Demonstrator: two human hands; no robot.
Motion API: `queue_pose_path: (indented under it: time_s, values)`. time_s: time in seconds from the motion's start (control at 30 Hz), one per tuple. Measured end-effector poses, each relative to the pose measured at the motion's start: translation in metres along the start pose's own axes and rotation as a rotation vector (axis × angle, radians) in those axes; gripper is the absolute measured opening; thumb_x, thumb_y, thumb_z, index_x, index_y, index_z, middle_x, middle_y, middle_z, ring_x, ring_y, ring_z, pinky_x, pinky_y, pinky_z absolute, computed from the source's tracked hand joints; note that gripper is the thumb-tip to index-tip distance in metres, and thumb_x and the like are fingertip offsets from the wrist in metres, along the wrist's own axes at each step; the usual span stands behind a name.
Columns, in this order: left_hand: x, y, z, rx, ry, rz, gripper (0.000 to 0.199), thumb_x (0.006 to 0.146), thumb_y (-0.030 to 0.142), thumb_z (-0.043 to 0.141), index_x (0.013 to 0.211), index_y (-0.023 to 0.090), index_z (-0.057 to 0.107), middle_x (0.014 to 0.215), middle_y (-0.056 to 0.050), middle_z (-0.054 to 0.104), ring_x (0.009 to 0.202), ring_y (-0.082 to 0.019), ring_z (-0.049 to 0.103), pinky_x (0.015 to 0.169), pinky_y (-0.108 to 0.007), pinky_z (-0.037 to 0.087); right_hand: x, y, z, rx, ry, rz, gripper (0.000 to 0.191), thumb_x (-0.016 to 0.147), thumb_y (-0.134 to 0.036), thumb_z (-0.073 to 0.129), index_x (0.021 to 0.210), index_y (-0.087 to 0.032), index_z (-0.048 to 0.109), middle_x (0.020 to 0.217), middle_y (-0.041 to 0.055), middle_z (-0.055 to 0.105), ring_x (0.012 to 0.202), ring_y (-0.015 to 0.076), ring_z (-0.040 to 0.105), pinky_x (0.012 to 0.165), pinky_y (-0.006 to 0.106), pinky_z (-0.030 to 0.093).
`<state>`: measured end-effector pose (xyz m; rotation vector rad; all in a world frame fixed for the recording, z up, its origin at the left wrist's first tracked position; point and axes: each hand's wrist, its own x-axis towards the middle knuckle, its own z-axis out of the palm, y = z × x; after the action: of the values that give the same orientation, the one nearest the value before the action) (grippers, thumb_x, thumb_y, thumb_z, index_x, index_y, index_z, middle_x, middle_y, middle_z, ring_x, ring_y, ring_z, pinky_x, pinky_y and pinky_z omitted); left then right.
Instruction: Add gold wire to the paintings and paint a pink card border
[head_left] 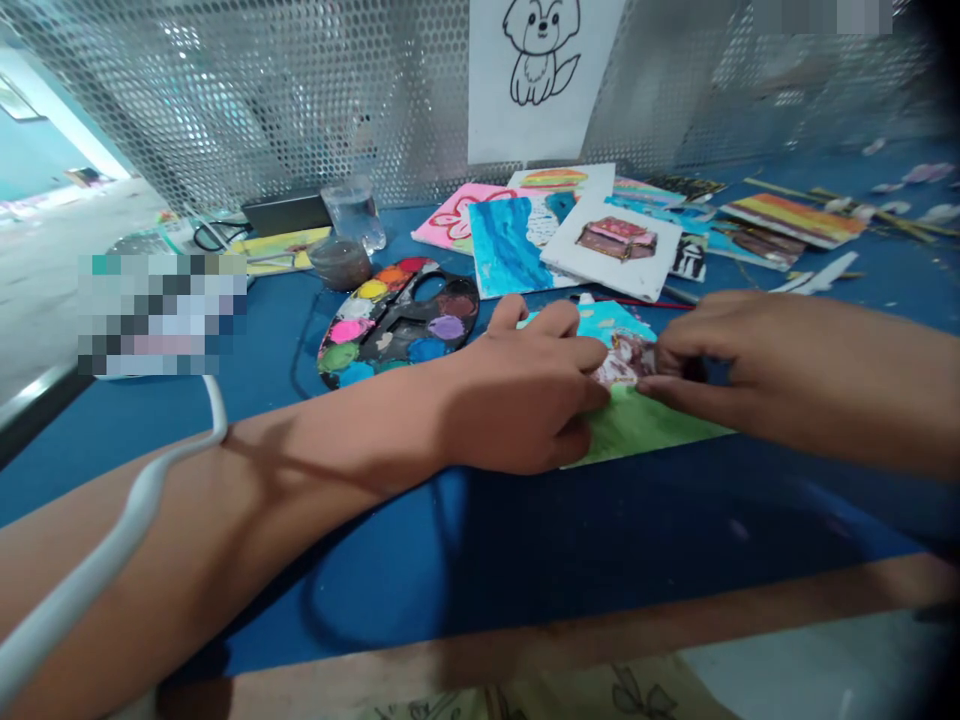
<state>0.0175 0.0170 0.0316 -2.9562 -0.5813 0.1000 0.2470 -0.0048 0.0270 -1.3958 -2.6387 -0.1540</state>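
A small painting [652, 425] lies on the blue table, with light blue at the top, green at the bottom and a mottled brown and white patch [624, 360] in the middle. My left hand [525, 395] rests over its left side, fingers bent and apart, holding the card down. From the right, my right hand [720, 350] reaches in with thumb and forefinger pinched at the brown patch. Whatever sits between those fingertips is too hidden to name. Left of my hands is a black paint palette [390, 335] with several coloured paints in its wells.
A cup of murky water [341, 265] and a clear cup [358, 215] stand behind the palette. Several painted cards [619, 250] overlap at the back. A dog drawing [540, 90] hangs on the perforated metal screen [300, 110]. A white cable [150, 490] crosses my left forearm.
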Motion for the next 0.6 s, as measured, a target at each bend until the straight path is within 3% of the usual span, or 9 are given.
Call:
queue_pose_path:
  time_s: [0.2,0.6]
  values:
    - [0.0,0.001,0.003,-0.01,0.039,0.044,0.028,0.092,0.022,0.049,0.108,0.02,0.071,0.134,-0.007,0.059,0.123,-0.032,0.044,0.088,-0.048,0.038,-0.008,0.015,-0.004,0.204,0.034,-0.193,0.023,0.092,-0.034,0.05,0.085,-0.03,0.072,0.079,0.0023,0.07,0.078,0.0214,0.062,0.065,0.034,0.046]
    - [0.001,0.003,0.009,-0.055,0.09,0.072,0.027,0.088,0.018,0.047,0.104,0.019,0.069,0.136,-0.004,0.062,0.125,-0.029,0.049,0.091,-0.047,0.04,-0.008,0.012,-0.001,0.211,0.013,-0.216,0.026,0.09,-0.024,0.045,0.078,-0.027,0.068,0.074,0.0041,0.067,0.076,0.0219,0.061,0.069,0.038,0.045]
